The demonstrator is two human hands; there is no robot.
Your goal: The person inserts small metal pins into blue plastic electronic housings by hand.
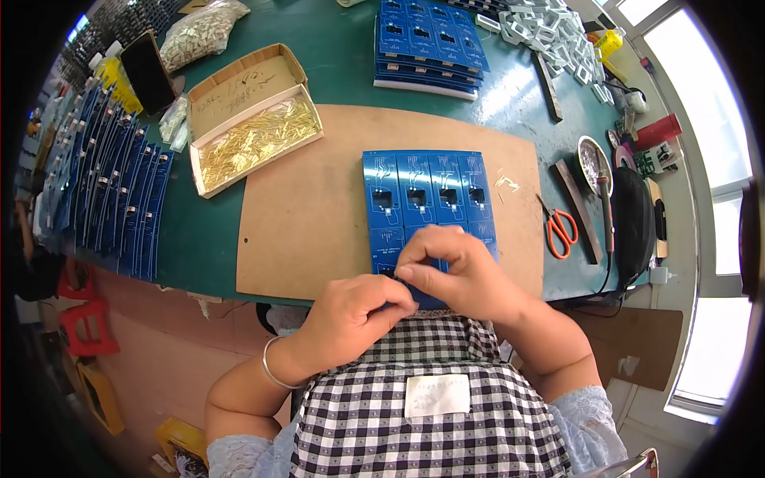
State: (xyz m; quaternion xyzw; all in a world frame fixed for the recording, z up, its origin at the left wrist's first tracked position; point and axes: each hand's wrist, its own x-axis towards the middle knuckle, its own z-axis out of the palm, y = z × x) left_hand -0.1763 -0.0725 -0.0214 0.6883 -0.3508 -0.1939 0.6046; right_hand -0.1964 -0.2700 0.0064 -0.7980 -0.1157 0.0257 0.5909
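Note:
A blue circuit board panel (430, 190), with rows of dark square openings, lies on the brown board (303, 231) right in front of me. Both my hands are over its near end and cover part of it. At its lower left corner, my left hand (355, 315) is closed in a pinch, with thumb and forefinger together. My right hand (466, 275) is above the near rows, thumb and fingertips also pressed together. Whatever either pinch holds is too small or too hidden to tell. A few thin gold pins (507, 184) lie right of the panel.
An open cardboard box (261, 151) of gold pins stands at the left, near upright blue boards (119, 183). Stacked blue panels (430, 48) are at the back. To the right are orange-handled scissors (560, 231), a metal bar (577, 211) and a soldering iron (608, 223).

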